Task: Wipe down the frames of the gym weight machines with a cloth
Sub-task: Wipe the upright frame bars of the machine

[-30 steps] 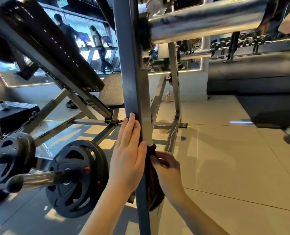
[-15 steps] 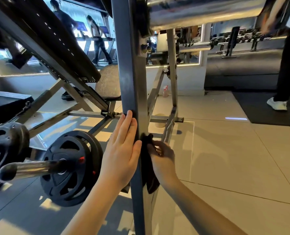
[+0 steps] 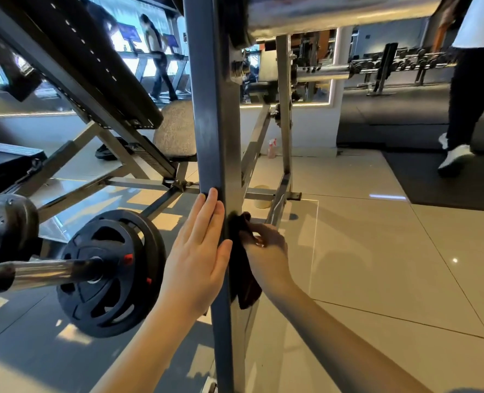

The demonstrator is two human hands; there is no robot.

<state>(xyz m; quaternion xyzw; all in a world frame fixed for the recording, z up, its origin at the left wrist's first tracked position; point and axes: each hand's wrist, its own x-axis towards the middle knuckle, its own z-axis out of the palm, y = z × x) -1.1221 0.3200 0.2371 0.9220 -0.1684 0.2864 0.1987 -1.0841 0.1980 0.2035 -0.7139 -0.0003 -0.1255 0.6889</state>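
Note:
A grey steel upright post (image 3: pixel 215 114) of the weight machine runs from top to bottom through the middle of the view. My left hand (image 3: pixel 198 256) lies flat against the post's left face, fingers straight and pointing up. My right hand (image 3: pixel 266 251) grips a dark cloth (image 3: pixel 245 279) and presses it against the post's right face, level with the left hand. The cloth hangs down below the right hand. A thick chrome bar (image 3: pixel 334 9) crosses overhead at the top.
Black weight plates (image 3: pixel 107 270) sit on a chrome peg at the lower left. A slanted black pad and frame (image 3: pixel 93 78) fill the upper left. A person's legs (image 3: pixel 467 109) stand at the right on a dark mat. A spray bottle (image 3: pixel 272 148) stands on the tiled floor behind.
Both hands have slid a little upward along the post with the cloth. A person has walked into view at the right.

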